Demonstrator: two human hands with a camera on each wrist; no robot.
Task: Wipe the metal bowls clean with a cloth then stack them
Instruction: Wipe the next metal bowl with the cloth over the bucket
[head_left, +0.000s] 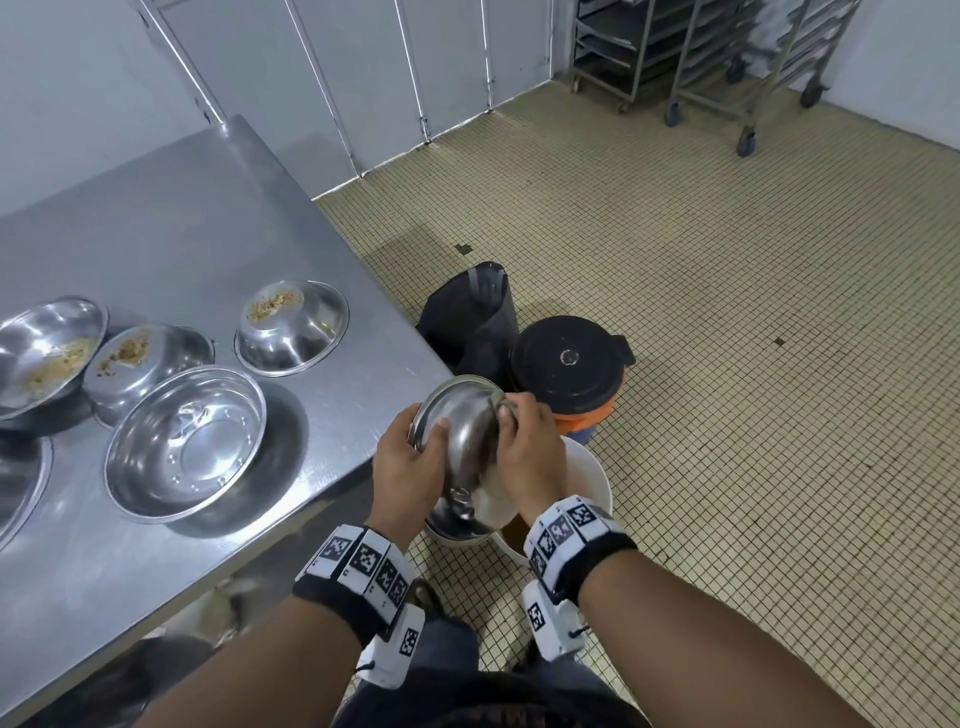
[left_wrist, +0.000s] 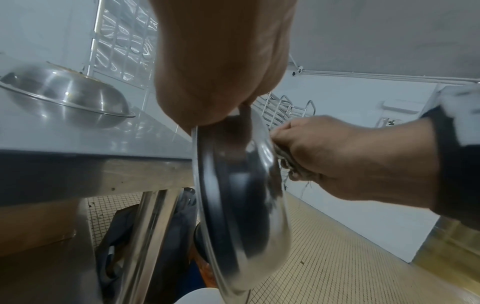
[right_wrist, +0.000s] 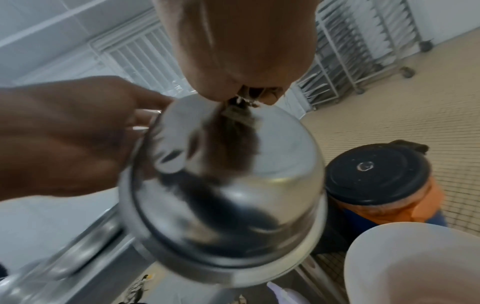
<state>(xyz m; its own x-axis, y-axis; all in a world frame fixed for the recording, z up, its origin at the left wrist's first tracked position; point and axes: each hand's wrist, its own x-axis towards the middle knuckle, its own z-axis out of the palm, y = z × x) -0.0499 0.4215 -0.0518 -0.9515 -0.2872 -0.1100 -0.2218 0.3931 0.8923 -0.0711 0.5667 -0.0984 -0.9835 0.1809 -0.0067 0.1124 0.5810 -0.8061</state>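
Note:
I hold a metal bowl tipped on its edge past the table's corner, above a white bucket. My left hand grips its rim, thumb on the outside. My right hand presses a bunched grey cloth against the bowl's outer base. On the steel table sits a clean-looking bowl. Behind it are three bowls with food crumbs. Another bowl's rim shows at the left edge.
On the tiled floor beside the table stand an orange container with a black lid and a black bag. Wheeled metal racks stand at the far wall. The table's corner lies just left of my hands.

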